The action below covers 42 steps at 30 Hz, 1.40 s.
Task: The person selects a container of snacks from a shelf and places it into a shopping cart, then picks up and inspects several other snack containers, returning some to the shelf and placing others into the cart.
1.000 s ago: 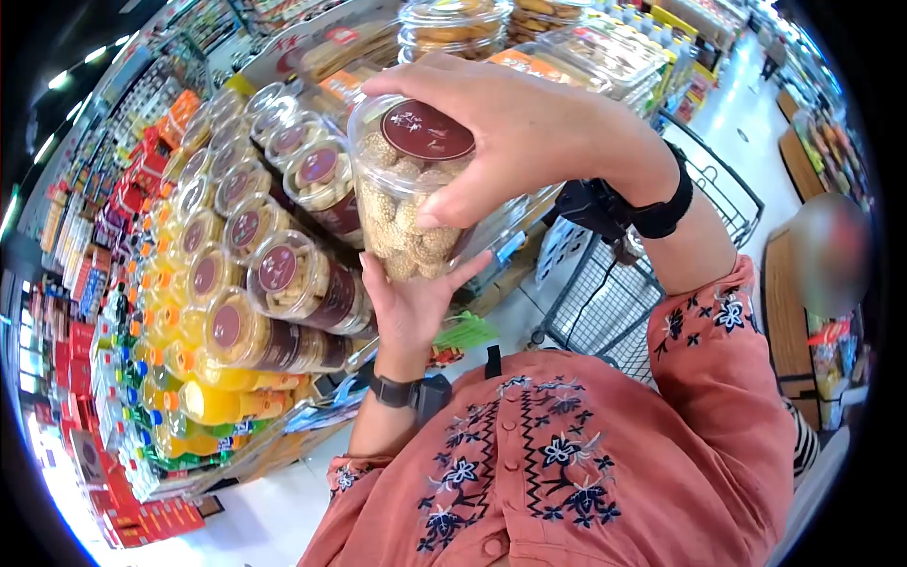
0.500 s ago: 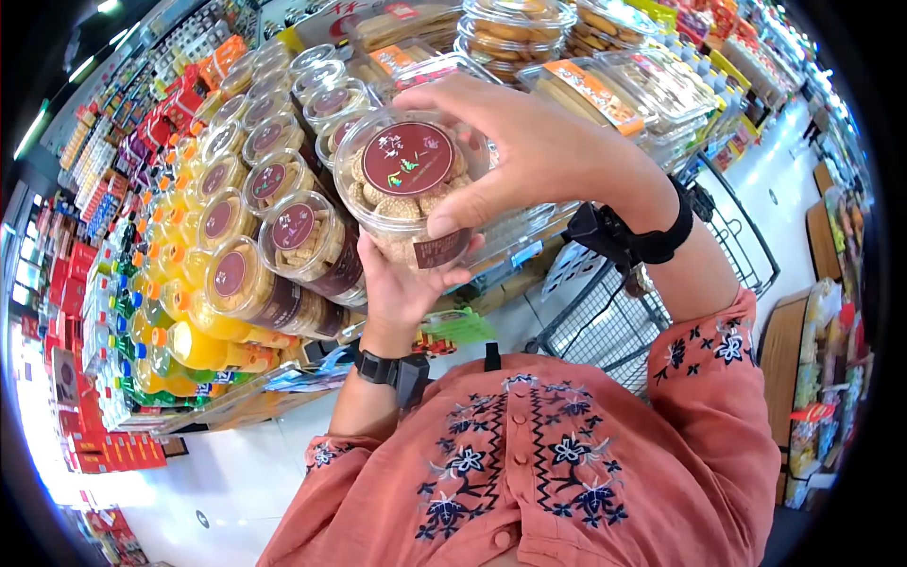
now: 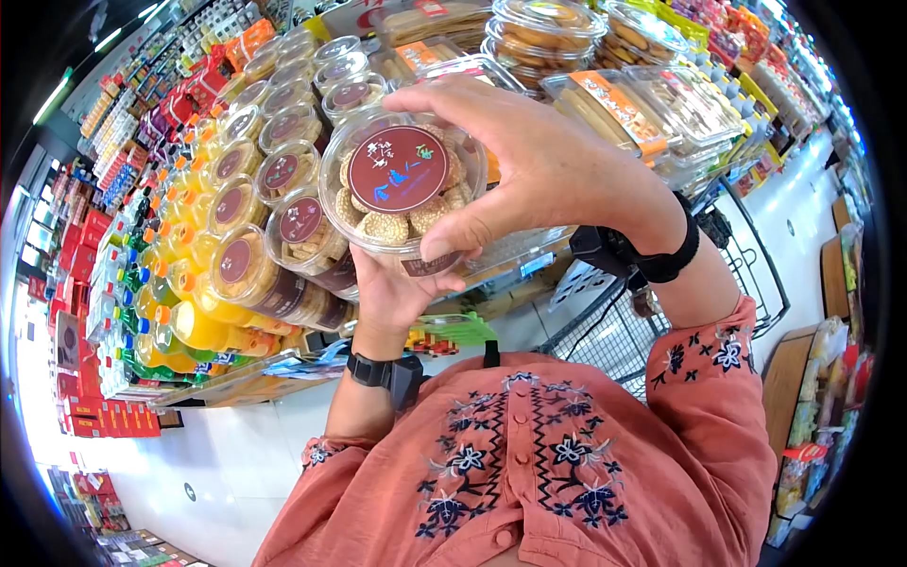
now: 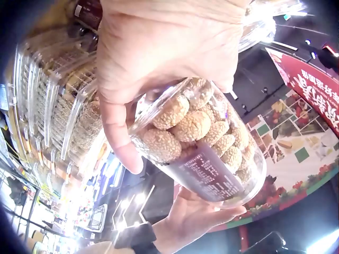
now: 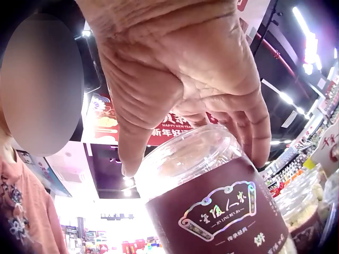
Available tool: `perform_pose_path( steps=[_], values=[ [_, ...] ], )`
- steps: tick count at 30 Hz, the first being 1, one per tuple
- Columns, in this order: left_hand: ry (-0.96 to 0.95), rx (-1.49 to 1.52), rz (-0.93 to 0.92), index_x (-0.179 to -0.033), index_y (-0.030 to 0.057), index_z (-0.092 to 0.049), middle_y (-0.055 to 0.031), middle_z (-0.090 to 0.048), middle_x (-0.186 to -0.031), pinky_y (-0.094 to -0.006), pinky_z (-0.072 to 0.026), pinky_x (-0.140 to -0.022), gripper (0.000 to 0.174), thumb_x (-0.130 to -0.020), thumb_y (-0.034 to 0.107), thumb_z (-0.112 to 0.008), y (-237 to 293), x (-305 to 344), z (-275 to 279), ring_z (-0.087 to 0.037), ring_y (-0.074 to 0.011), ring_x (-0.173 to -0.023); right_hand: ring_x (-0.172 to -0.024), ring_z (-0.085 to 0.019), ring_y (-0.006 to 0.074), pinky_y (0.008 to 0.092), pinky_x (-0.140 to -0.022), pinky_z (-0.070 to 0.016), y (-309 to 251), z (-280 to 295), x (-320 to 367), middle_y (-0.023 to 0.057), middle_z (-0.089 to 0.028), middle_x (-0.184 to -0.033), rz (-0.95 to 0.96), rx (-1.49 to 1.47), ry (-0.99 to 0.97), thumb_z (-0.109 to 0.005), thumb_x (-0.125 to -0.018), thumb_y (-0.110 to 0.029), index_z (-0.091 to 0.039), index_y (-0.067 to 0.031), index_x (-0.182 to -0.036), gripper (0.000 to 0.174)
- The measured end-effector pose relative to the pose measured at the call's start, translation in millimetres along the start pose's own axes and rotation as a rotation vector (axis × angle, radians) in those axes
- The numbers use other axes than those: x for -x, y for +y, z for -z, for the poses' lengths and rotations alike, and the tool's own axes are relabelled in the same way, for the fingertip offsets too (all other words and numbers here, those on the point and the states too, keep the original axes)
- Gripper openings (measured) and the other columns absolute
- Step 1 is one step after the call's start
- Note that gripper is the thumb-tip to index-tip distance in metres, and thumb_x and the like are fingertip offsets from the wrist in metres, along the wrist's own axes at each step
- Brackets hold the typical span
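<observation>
A clear plastic jar of sesame cookies (image 3: 453, 198) is raised in front of the chest, its lid with a round maroon sticker (image 3: 399, 170) facing the head camera. My right hand (image 3: 539, 156) grips the lid end, thumb at the near edge and fingers over the far edge. Beneath the jar, my left hand (image 3: 387, 298) cups its base, palm partly hidden. In the left wrist view, left hand (image 4: 169, 42) fingers curl beside the cookies (image 4: 190, 127); the other hand reaches the far end. A maroon side label (image 5: 222, 206) fills the lower right wrist view.
Stacked jars (image 3: 300, 222) with maroon labels stand left of the held jar, beside bottles of orange juice (image 3: 198, 326). Flat boxes of pastries (image 3: 614, 109) lie beyond it. A metal shopping cart (image 3: 605, 350) stands at the right, past the display.
The jar has tilted so its lid, first seen at an angle, now faces the head camera. Its maroon side label has turned into view. Both hands keep their hold.
</observation>
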<state>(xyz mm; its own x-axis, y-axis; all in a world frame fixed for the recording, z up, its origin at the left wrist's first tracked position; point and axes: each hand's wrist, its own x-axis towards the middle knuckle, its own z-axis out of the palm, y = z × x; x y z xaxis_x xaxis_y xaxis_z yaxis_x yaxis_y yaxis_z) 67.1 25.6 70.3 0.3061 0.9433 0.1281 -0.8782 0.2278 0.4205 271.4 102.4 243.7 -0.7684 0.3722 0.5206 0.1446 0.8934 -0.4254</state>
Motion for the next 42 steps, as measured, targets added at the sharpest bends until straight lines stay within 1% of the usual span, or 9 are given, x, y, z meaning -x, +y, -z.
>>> perform_pose_path(
  steps=[15, 18, 21, 24, 28, 30, 32, 36, 42],
  values=[
    [0.057, -0.021, -0.034, -0.153, 0.0013, -0.036, -0.0316, -0.048, -0.146, -0.0567, -0.0635, -0.071, 0.082, -0.101, 0.065, -0.039, 10, 0, 11, -0.048, -0.0616, -0.127, -0.133, -0.053, 0.0357, 0.0426, -0.113, -0.0397, 14, -9, -8, 0.0206, -0.056, -0.141, 0.038, -0.023, -0.008, -0.088, -0.072, -0.044, -0.045, -0.0028, -0.15, 0.098],
    [0.094, -0.03, -0.045, -0.153, 0.0001, -0.035, -0.0325, -0.046, -0.148, -0.0563, -0.0636, -0.07, 0.082, -0.101, 0.064, -0.04, 10, 3, 12, -0.05, -0.0616, -0.126, -0.13, -0.053, 0.0404, 0.0438, -0.108, -0.0439, 15, -11, -15, 0.0264, -0.054, -0.139, 0.155, 0.016, 0.019, -0.082, -0.072, -0.054, -0.046, 0.0075, -0.144, 0.101],
    [0.072, -0.036, 0.0, -0.155, 0.0017, -0.032, -0.0343, -0.043, -0.149, -0.0563, -0.0643, -0.07, 0.086, -0.099, 0.067, -0.04, 13, 4, 11, -0.051, -0.0615, -0.125, -0.127, -0.055, 0.0406, 0.0433, -0.106, -0.045, 15, -15, -19, 0.0264, -0.056, -0.136, 0.207, 0.016, 0.005, -0.081, -0.071, -0.052, -0.048, 0.006, -0.143, 0.098],
    [0.013, -0.027, 0.032, -0.159, 0.0058, -0.027, -0.0372, -0.04, -0.151, -0.0575, -0.065, -0.071, 0.094, -0.096, 0.075, -0.038, 15, 3, 6, -0.053, -0.0615, -0.124, -0.13, -0.056, 0.0321, 0.0406, -0.107, -0.046, 10, -8, -27, 0.0215, -0.055, -0.14, 0.114, 0.043, -0.086, -0.085, -0.073, -0.045, -0.047, -0.0025, -0.147, 0.093],
    [-0.02, -0.105, 0.037, -0.162, 0.0115, -0.02, -0.0411, -0.036, -0.151, -0.0608, -0.0645, -0.075, 0.102, -0.092, 0.085, -0.032, 19, 7, -15, -0.053, -0.062, -0.124, -0.122, -0.06, 0.0287, 0.0398, -0.101, -0.0487, 20, 0, -47, 0.0205, -0.06, -0.131, -0.112, -0.131, -0.111, -0.081, -0.075, -0.055, -0.054, -0.0026, -0.141, 0.088],
    [-0.026, -0.108, 0.009, -0.162, 0.0074, -0.019, -0.0429, -0.036, -0.15, -0.0614, -0.0631, -0.079, 0.109, -0.09, 0.088, -0.029, 19, 9, -16, -0.056, -0.059, -0.122, -0.113, -0.065, 0.0289, 0.0392, -0.095, -0.0511, 33, 0, -58, 0.0204, -0.069, -0.117, -0.172, -0.187, -0.036, -0.078, -0.073, -0.066, -0.061, 0.0018, -0.133, 0.092],
    [-0.029, -0.13, -0.03, -0.162, 0.0053, -0.019, -0.0429, -0.036, -0.15, -0.0613, -0.0621, -0.082, 0.112, -0.089, 0.089, -0.029, 18, 11, -15, -0.056, -0.0571, -0.124, -0.114, -0.064, 0.0277, 0.0381, -0.096, -0.0501, 45, 5, -70, 0.0188, -0.069, -0.118, -0.162, -0.221, -0.048, -0.076, -0.075, -0.067, -0.064, 0.0009, -0.129, 0.088],
    [-0.079, -0.166, -0.052, -0.161, 0.0044, -0.021, -0.0405, -0.036, -0.152, -0.0627, -0.058, -0.091, 0.113, -0.087, 0.087, -0.04, 19, 11, -5, -0.052, -0.0543, -0.131, -0.115, -0.064, 0.026, 0.0368, -0.097, -0.0485, 64, 13, -90, 0.0177, -0.068, -0.124, -0.182, -0.23, -0.098, -0.074, -0.077, -0.067, -0.069, -0.0001, -0.125, 0.082],
    [0.019, -0.237, -0.139, -0.161, 0.0085, -0.024, -0.038, -0.034, -0.154, -0.0637, -0.0578, -0.091, 0.108, -0.087, 0.083, -0.048, 14, 11, -7, -0.046, -0.0543, -0.136, -0.114, -0.065, 0.0226, 0.0359, -0.096, -0.0509, 68, 5, -95, 0.0164, -0.069, -0.124, -0.25, -0.456, -0.245, -0.069, -0.081, -0.069, -0.069, -0.003, -0.128, 0.081]
  ],
)
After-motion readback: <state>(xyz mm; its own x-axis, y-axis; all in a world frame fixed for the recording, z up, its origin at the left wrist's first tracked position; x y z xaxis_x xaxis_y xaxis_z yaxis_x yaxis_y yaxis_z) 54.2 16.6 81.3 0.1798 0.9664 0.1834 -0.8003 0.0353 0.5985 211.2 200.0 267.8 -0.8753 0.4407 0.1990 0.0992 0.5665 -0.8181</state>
